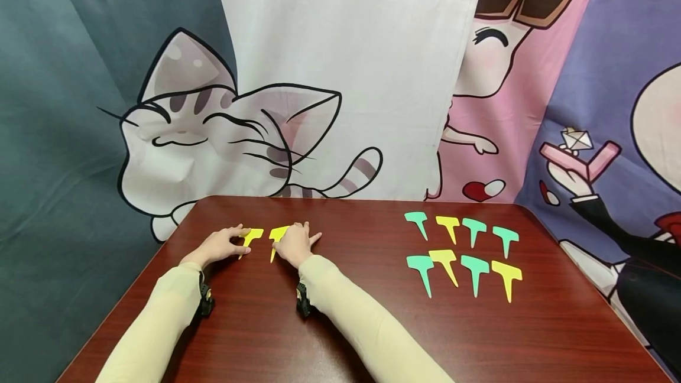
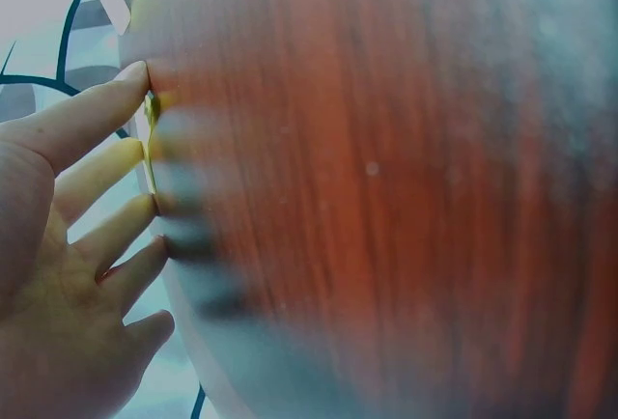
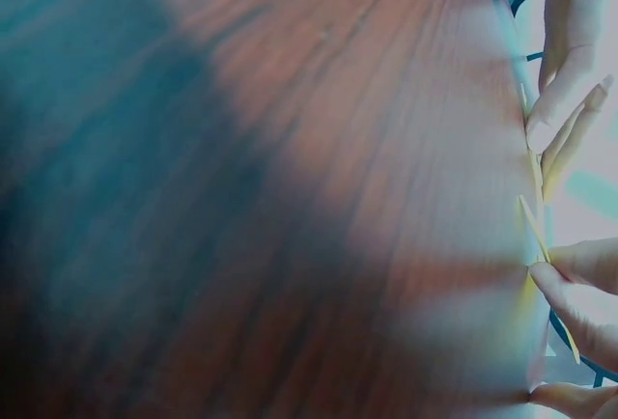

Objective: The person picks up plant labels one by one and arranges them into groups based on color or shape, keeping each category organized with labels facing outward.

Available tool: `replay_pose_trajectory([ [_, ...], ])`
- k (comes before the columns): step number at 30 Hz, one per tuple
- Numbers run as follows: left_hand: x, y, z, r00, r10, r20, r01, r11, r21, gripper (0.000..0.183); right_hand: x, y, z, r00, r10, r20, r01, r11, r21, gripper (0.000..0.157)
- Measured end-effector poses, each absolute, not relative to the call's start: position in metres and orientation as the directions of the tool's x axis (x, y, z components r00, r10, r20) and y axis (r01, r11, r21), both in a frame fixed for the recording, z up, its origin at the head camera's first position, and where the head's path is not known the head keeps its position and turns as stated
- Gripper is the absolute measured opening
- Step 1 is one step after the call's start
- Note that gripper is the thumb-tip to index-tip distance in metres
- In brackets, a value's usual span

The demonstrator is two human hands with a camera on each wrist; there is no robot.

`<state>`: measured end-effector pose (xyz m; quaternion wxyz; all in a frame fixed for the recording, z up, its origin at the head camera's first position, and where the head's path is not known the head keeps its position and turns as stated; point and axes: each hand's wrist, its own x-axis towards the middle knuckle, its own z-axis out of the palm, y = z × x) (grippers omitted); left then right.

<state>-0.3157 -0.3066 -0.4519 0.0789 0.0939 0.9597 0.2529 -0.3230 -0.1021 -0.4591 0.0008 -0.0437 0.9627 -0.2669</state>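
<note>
On the left half of the table, my left hand (image 1: 222,246) rests its extended fingers and thumb at a yellow T-shaped plant label (image 1: 255,233). The left wrist view shows the fingers (image 2: 114,173) spread, their tips along the label's thin edge (image 2: 150,144). Just to the right, my right hand (image 1: 295,245) pinches a second yellow plant label (image 1: 277,233) by its head, between thumb and finger. Seen edge-on in the right wrist view, that label (image 3: 534,228) is tilted against the tabletop. The right hand covers part of its head.
Several green plant labels (image 1: 475,265) and yellow plant labels (image 1: 507,272) lie in two rows on the right side of the brown wooden table (image 1: 351,294). A cartoon-printed curtain (image 1: 351,28) hangs behind the table's far edge. Dark wrist cameras (image 1: 302,301) sit on both sleeves.
</note>
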Motion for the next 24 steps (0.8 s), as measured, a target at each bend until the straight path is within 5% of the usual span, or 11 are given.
replay_pose_trajectory([
  [24,-0.3163,-0.3069,-0.4524,-0.97,0.219,-0.104,0.14,0.857,0.496,0.065,-0.3262,-0.096,-0.4644,-0.986,-0.152,0.066,-0.166,0.878,-0.45,0.028],
])
